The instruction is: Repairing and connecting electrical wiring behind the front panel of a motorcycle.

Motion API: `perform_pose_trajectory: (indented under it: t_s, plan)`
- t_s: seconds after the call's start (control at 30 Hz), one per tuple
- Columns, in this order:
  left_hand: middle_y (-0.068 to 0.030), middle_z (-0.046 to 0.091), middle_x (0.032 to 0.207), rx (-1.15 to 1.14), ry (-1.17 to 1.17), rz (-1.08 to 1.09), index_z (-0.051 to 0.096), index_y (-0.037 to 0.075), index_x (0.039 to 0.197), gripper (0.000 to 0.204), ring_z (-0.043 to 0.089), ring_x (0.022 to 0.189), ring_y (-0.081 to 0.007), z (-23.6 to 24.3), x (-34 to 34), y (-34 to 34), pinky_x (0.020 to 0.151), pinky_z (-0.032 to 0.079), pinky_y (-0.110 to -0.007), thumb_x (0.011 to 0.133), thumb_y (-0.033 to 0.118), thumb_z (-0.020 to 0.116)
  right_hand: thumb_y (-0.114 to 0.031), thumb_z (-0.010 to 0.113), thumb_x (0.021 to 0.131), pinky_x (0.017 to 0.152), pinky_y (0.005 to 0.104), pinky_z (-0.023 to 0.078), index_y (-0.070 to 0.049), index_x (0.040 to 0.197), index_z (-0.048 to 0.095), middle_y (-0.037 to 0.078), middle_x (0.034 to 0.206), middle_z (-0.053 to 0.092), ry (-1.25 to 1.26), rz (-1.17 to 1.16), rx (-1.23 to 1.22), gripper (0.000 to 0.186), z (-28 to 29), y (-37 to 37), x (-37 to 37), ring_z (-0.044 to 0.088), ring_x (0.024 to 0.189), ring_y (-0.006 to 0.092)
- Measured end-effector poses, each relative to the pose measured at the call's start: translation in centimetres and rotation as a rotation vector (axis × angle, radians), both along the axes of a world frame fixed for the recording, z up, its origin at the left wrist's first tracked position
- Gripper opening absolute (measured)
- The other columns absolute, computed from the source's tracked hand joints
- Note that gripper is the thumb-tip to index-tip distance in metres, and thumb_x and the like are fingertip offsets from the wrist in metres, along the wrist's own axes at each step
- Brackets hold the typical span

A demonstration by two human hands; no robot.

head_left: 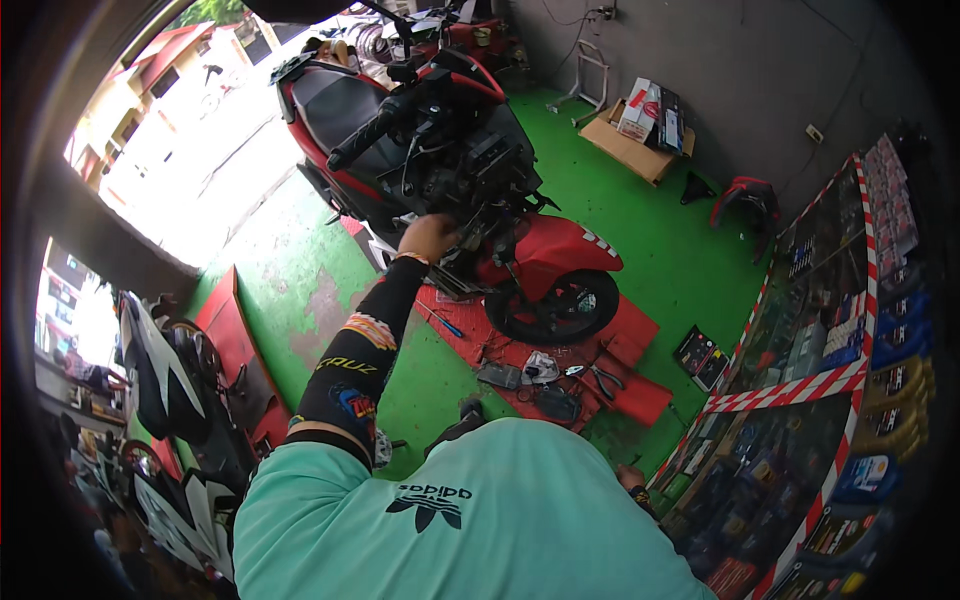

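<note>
A red and black scooter [350, 95] stands ahead with its front panels off, so dark parts and wiring show below the handlebar. My left hand [430, 238], at the end of a black patterned sleeve, reaches to the near side of this bared front. Its fingers look curled in against the parts, and what they grip is hidden. Just beyond it are the red front fender [545, 255] and the front wheel [560, 318]. Low on the right, my right hand [630, 477] shows only in part past my shirt, near the glass display case [770, 455]; its fingers cannot be made out.
Under the wheel lies a red mat [640, 395] with pliers [607, 379], a screwdriver [443, 321] and a crumpled white cloth [541, 367]. Flattened cardboard [625, 150] bears boxes by the wall. A red and black scooter part [745, 203] lies right. Other motorcycles [165, 375] stand left.
</note>
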State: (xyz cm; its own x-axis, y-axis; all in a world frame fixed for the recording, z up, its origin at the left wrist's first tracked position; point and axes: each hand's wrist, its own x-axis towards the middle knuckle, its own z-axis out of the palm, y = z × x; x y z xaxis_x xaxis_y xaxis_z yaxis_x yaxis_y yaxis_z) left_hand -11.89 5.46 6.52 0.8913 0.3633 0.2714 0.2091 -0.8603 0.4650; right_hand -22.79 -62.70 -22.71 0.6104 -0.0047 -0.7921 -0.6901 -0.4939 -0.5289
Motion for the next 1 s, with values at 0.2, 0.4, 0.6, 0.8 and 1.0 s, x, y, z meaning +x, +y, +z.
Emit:
perform_pose_trajectory:
  t_s: [0.2,0.4,0.6,0.8,1.0]
  plan:
    - [-0.0196,0.071,0.093,0.18,0.279,0.078,0.072,0.009,0.105,0.03,0.068,0.091,-0.0413,-4.5,0.6,-0.3,0.081,0.054,-0.053,0.089,0.031,0.062,-0.032,0.063,0.096,0.06,0.0372,0.051,-0.005,0.109,0.07,0.007,0.092,0.073,0.166,-0.03,-0.057,0.031,-0.8,1.8,-8.0,0.068,0.074,0.0216]
    - [-0.0206,0.066,0.098,0.142,0.035,-0.029,0.059,0.012,0.128,0.037,0.066,0.091,-0.0432,-6.9,-3.2,-1.7,0.078,0.055,-0.053,0.091,0.015,0.06,-0.033,0.062,0.096,0.063,0.0376,0.052,-0.005,0.107,0.071,0.007,0.092,0.072,0.171,-0.042,-0.065,0.032,-2.3,6.0,-11.6,0.067,0.074,0.0217]
    - [-0.0253,0.067,0.099,0.042,0.176,-0.217,0.06,0.007,0.129,0.04,0.067,0.094,-0.0435,-3.2,-3.1,-0.2,0.08,0.054,-0.05,0.092,0.024,0.062,-0.034,0.062,0.096,0.066,0.038,0.053,-0.005,0.105,0.072,0.007,0.091,0.072,-0.06,-0.074,-0.121,0.033,-2.1,10.5,-7.8,0.067,0.074,0.0218]
    - [-0.0321,0.067,0.111,-0.285,0.213,-0.263,0.061,-0.003,0.125,0.058,0.065,0.107,-0.0446,2.7,-1.6,0.6,0.09,0.051,-0.047,0.093,0.045,0.063,-0.029,0.062,0.098,0.069,0.0293,0.051,-0.003,0.109,0.069,0.003,0.091,0.07,-0.646,0.045,0.284,0.03,7.8,27.4,5.2,0.063,0.076,0.012]
    - [-0.0325,0.066,0.109,-0.357,0.216,-0.284,0.05,-0.005,0.134,0.06,0.064,0.107,-0.0466,-0.2,-2.6,-0.5,0.09,0.05,-0.049,0.095,0.039,0.061,-0.059,0.048,0.1,0.073,0.0305,0.049,-0.007,0.127,0.061,0.003,0.102,0.07,-0.322,0.103,0.587,0.059,23.0,47.6,13.3,0.063,0.083,0.0145]
